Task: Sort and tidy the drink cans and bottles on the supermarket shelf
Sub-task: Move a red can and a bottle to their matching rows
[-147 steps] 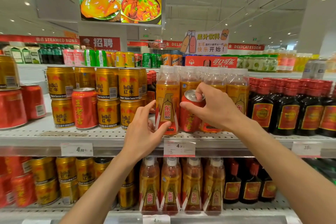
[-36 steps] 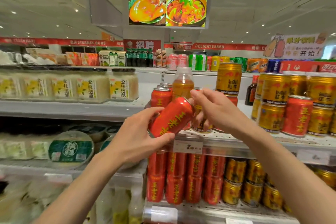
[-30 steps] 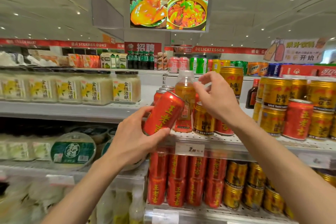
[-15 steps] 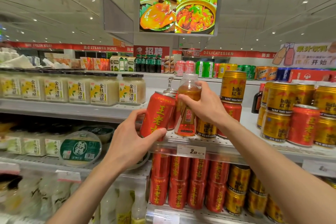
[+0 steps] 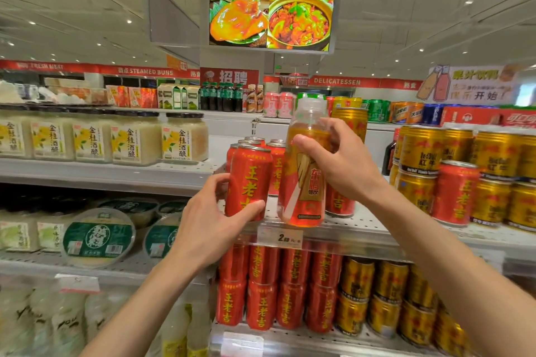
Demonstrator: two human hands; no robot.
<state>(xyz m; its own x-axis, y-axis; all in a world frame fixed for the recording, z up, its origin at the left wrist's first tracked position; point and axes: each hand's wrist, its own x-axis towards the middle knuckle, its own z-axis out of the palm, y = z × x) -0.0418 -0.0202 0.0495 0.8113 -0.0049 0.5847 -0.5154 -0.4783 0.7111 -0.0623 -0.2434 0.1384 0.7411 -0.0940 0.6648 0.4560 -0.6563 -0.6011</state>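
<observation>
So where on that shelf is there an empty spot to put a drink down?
Bare shelf shows between the red cans by the right hand and the gold cans, running toward the back. More shows behind the jars, left of the red cans. It is crowded where the left hand holds a red can beside the bottle.

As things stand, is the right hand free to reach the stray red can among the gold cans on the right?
Probably not yet. The right hand grips the orange bottle, so it is occupied. The path to the stray red can looks open at the shelf front.
</observation>
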